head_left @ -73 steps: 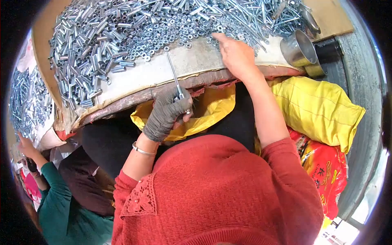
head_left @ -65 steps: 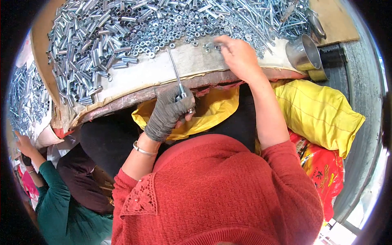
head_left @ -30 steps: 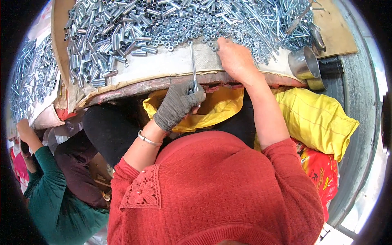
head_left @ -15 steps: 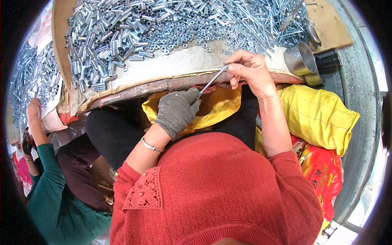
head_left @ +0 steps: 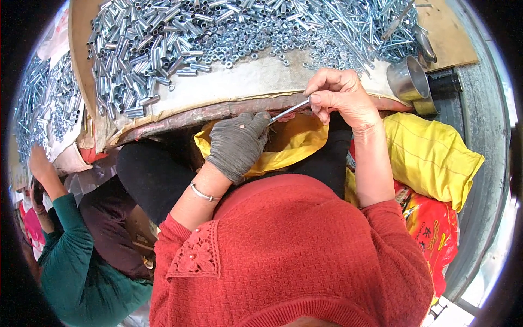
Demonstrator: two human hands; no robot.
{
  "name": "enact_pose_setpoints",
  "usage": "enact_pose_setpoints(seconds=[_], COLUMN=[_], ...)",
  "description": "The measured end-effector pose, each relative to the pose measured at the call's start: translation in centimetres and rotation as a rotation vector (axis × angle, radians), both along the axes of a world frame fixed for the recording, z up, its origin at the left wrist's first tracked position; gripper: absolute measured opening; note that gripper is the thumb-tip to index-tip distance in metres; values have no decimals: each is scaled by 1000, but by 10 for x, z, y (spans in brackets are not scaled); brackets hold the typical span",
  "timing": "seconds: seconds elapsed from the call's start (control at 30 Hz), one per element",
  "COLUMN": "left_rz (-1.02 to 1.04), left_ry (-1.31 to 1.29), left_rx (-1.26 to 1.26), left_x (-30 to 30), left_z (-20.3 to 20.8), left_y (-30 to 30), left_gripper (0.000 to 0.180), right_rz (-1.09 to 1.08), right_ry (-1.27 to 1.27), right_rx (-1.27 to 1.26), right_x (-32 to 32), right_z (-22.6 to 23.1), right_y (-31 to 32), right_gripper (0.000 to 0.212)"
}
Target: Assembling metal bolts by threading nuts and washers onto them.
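Note:
My left hand [head_left: 238, 146], in a grey glove, is closed round the lower end of a thin metal rod [head_left: 290, 111]. From the glove the rod slants up and to the right. Its upper end is pinched between the thumb and forefinger of my bare right hand [head_left: 344, 99]; whether a small part sits at that tip is hidden by the fingers. Below the rod, an open yellow sack [head_left: 297, 155] hangs between my knees at the table edge. Beyond my hands lie heaps of loose metal tubes [head_left: 144, 52], nuts [head_left: 256, 43], washers [head_left: 327, 57] and long thin rods [head_left: 354, 27].
A metal cup [head_left: 408, 79] lies tipped at the table's right end. A stuffed yellow sack [head_left: 430, 155] rests on a red printed bag [head_left: 433, 234] at my right. On the left, a co-worker in a green sleeve [head_left: 73, 223] reaches to another heap, behind a wooden divider [head_left: 79, 60].
My right hand has come slightly down and right with the rod's end, and the rod lies flatter. Less of it shows between my hands. The co-worker's hand has moved down a little.

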State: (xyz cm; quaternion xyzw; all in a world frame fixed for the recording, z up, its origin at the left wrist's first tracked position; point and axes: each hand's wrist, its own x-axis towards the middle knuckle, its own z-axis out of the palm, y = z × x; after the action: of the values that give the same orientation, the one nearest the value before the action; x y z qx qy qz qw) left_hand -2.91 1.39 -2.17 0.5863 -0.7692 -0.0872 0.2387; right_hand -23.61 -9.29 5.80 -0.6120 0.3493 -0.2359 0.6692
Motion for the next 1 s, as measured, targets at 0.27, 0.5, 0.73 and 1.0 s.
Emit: enact_pose_setpoints(seconds=[0.27,0.5,0.73,1.0], left_rz=[-36,-13,16,-33], left_ry=[330,728,532,216], left_rx=[53,411,319,290], left_x=[3,1,9,2], left_z=[-12,-6,-8,16], left_y=[0,-7,-2,2], left_gripper=[16,19,21,22], right_rz=[62,-178,-213,-8], right_ry=[-202,964,107,27], right_rx=[232,-1092,-163,-141], right_x=[20,52,40,0], right_z=[-46,-58,-33,-11], right_y=[-12,-38,-22,-1], right_gripper=[42,34,18,9])
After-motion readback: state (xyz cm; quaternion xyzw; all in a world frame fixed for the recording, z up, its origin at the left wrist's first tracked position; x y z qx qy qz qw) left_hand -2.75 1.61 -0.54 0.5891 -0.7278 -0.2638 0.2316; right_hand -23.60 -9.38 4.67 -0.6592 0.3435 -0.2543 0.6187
